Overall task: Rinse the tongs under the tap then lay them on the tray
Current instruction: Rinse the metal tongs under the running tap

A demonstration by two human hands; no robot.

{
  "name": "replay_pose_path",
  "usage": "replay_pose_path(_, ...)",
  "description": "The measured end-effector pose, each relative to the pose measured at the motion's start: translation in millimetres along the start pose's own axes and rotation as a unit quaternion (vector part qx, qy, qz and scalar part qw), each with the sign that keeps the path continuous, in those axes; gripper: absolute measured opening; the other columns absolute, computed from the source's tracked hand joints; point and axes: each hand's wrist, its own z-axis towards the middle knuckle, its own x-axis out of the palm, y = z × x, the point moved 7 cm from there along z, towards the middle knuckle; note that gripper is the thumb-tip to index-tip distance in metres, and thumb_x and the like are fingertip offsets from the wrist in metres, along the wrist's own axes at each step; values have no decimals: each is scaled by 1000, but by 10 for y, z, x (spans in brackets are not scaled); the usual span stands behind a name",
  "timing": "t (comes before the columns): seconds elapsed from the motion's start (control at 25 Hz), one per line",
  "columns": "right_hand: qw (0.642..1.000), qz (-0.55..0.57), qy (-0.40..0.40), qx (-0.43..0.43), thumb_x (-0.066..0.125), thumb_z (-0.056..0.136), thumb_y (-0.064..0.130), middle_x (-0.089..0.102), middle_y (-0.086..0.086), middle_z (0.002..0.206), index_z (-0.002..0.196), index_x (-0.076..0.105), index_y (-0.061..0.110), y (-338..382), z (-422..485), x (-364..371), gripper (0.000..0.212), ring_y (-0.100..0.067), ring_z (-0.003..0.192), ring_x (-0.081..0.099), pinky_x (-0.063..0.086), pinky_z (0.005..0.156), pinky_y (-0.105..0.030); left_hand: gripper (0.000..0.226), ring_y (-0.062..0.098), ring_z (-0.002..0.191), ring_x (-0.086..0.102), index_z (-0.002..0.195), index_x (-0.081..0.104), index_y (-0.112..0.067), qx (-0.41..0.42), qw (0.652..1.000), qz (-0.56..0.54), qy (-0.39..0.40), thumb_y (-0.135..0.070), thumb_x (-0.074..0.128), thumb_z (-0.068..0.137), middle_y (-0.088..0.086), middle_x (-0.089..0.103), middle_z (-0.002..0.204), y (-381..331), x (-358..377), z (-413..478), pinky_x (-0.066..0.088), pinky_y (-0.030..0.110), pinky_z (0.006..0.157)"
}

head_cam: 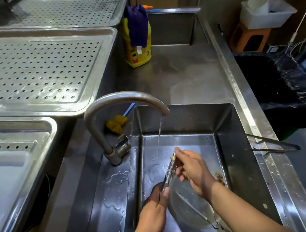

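- Left hand (155, 205) grips wet steel tongs (169, 170) at the hinge end; rigid, light, likely slippery.
- Right hand (193, 169) pinches the soiled tips below the tap (126, 100).

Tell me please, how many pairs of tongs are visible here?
3, as far as I can tell. One pair is held by both hands over the sink, one lies on the sink's right rim, one lies in the basin. More may be hidden.

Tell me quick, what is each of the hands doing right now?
Left hand: closed around the lower end of the tongs.
Right hand: fingers closed on the tongs' upper end, near the tap stream.
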Motion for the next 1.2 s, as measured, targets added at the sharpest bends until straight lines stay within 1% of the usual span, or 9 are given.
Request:
replay_pose_path(0.08, 999, -14, -34, 10, 57, 100, 37, 49, -3, 52, 64, 57, 15, 61, 133, -51, 42, -12, 39, 42, 27, 34, -19, 35, -9, 94, 59, 106, 43, -76, -4, 1000, 17, -6, -86, 30, 76, -39, 62, 96, -4, 18, 14, 39, 6, 76)
replay_pose_path(0.24, 997, -75, 26, 13, 65, 94, 14, 51, -7, 64, 79, 61, 11, -27, 215, 52, 15, -11, 47, 48, 36, 37, -21, 26, 2, 102, 56, 105, 38, -78, -30, 999, 32, -9, -83, 27, 82, -32, 57, 103, 110, 74, 135, 37, 22, 87)
replay_pose_path(0.4, 995, -84, -18, 48, 55, 101, 33, 55, -4, 54, 80, 64, 7, 30, 371, 5, 35, -13, 39, 49, 32, 32, -20, 55, -13, 95, 59, 107, 49, -69, -17, 999, -22, -15, -98, 24, 67, -29, 68, 102, 171, 161, 256, 41, 4, 81)
replay_pose_path(0.56, 982, -188, 10, 24, 64, 90, 17, 54, -1, 58, 83, 63, 13, 52, 435, 198, 8, -10, 41, 47, 34, 37, -24, 44, 56, 93, 57, 90, 62, -43, -85, 987, -128, -48, -79, 43, 73, 29, 61, 108, 171, 282, 397, 50, 64, 82)
replay_pose_path(0.64, 979, -199, 4, 29, 61, 93, 26, 52, -2, 51, 79, 65, 14, 85, 498, 252, 19, -12, 36, 43, 32, 38, -26, 41, 61, 88, 55, 89, 64, -44, -94, 984, -143, -57, -76, 44, 73, 23, 61, 97, 149, 293, 441, 47, 70, 79)
replay_pose_path(0.72, 983, -179, -13, 24, 57, 96, 29, 51, -2, 49, 74, 66, 11, 151, 584, 256, 30, -11, 33, 40, 29, 34, -22, 41, 54, 74, 57, 87, 62, -50, -80, 985, -137, -64, -83, 42, 73, 13, 59, 92, 120, 268, 469, 47, 64, 69)
replay_pose_path(0.84, 971, -237, 39, 16, 68, 83, 13, 60, -5, 66, 84, 64, 10, 122, 571, 381, 5, -10, 41, 49, 36, 38, -23, 55, 54, 89, 59, 97, 59, -45, -51, 989, -114, -81, -88, 34, 75, 24, 60, 96, 78, 215, 512, 42, 47, 66)
replay_pose_path(1.04, 985, -170, -5, 19, 54, 99, 34, 65, -11, 64, 77, 67, 7, 175, 670, 298, 37, -13, 41, 49, 33, 37, -25, 57, 41, 80, 60, 101, 57, -43, -7, 994, -81, -71, -88, 29, 78, 5, 58, 75, -78, 157, 561, 44, 40, 69)
replay_pose_path(1.2, 967, -243, 77, 2, 67, 87, 15, 69, -9, 73, 89, 64, 9, 141, 607, 437, 7, -13, 48, 57, 41, 40, -27, 61, 43, 101, 62, 113, 60, -34, -15, 992, -108, -71, -77, 31, 80, 17, 67, 100, -93, 119, 608, 44, 39, 71)
